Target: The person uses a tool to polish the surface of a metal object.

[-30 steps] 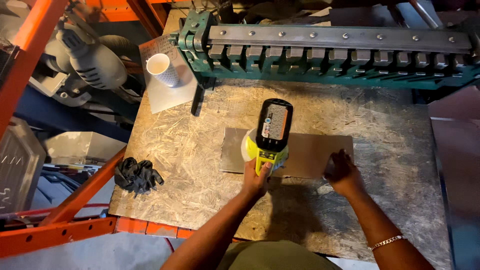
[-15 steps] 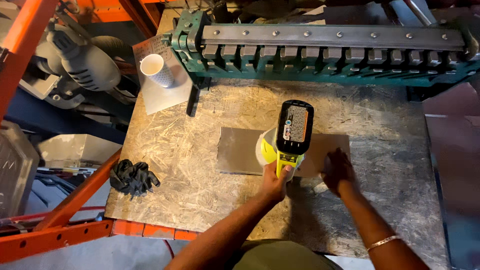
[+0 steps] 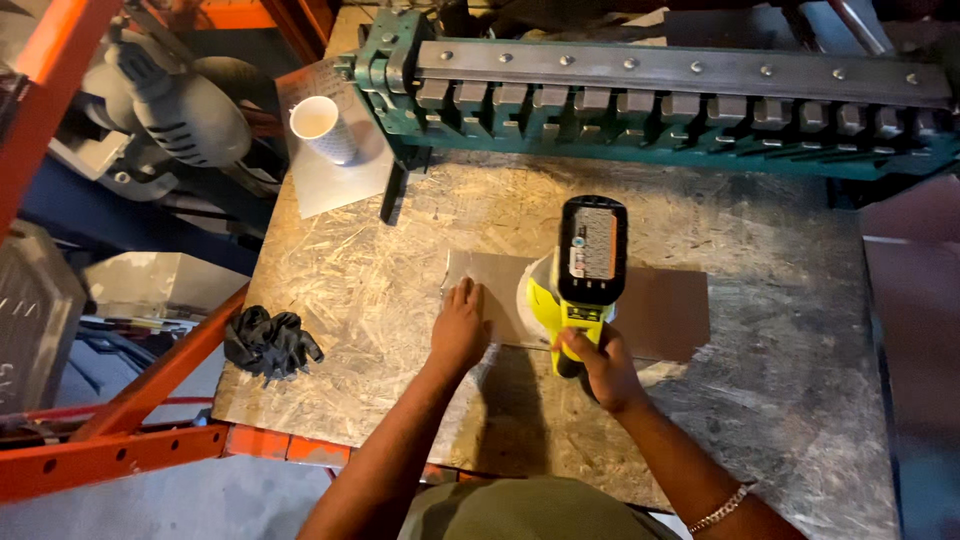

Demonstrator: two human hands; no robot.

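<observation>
Since half a second ago the yellow-green cordless tool has passed from the left hand to the right hand, which grips its handle. Left hand lies flat on the grey metal sheet on the chipboard bench. Tool's battery carries an orange rectangular label.

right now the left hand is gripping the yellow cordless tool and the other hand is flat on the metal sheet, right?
Not quite: the hands are swapped. In the head view the right hand grips the yellow cordless tool, and the left hand lies flat on the metal sheet, near its left edge, on the chipboard bench.
</observation>
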